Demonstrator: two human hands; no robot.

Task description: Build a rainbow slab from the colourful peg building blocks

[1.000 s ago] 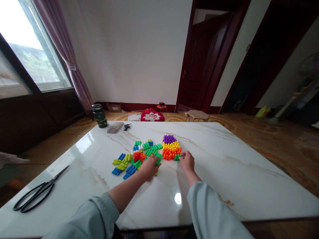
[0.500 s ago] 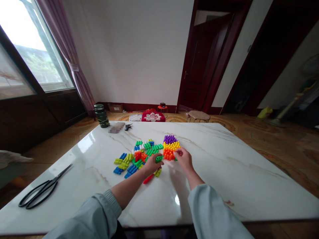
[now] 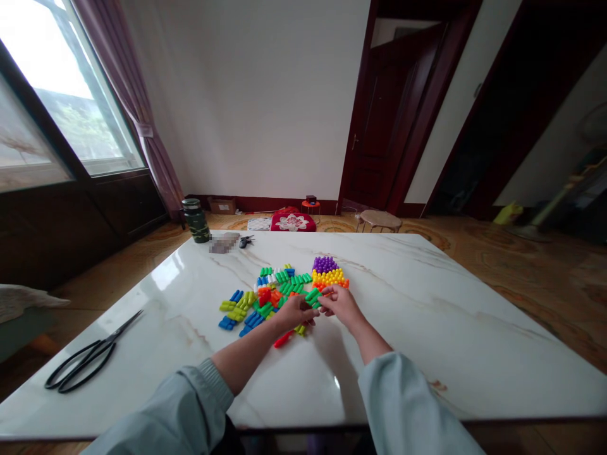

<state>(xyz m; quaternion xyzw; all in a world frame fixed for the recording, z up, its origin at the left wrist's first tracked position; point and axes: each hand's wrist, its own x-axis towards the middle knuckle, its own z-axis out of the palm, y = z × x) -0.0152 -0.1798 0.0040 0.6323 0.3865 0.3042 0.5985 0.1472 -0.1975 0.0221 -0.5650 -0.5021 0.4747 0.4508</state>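
Note:
My left hand (image 3: 296, 311) is closed on a green piece (image 3: 313, 296), made of short joined tubes, just in front of the sorted block. Fingertips of my right hand (image 3: 341, 303) pinch the right side of the same piece. Behind my hands, purple pieces (image 3: 325, 265), yellow pieces (image 3: 327, 277) and orange pieces (image 3: 344, 284) stand in rows, touching. Left of them lie loose green pieces (image 3: 291, 287), blue pieces (image 3: 227, 323), yellow-green pieces (image 3: 237, 313) and red-orange pieces (image 3: 264, 296). A red piece (image 3: 283, 340) lies nearer me.
The white marble-patterned table (image 3: 427, 316) holds large black-handled scissors (image 3: 90, 357) at the left. A camouflage flask (image 3: 196, 221), a blurred grey item (image 3: 224, 242) and small dark clippers (image 3: 246, 241) stand or lie at the far left edge. Stools (image 3: 379, 219) are beyond.
My right hand has moved left from the orange pieces to meet my left hand at the green piece. The green piece has been turned and now shows its side.

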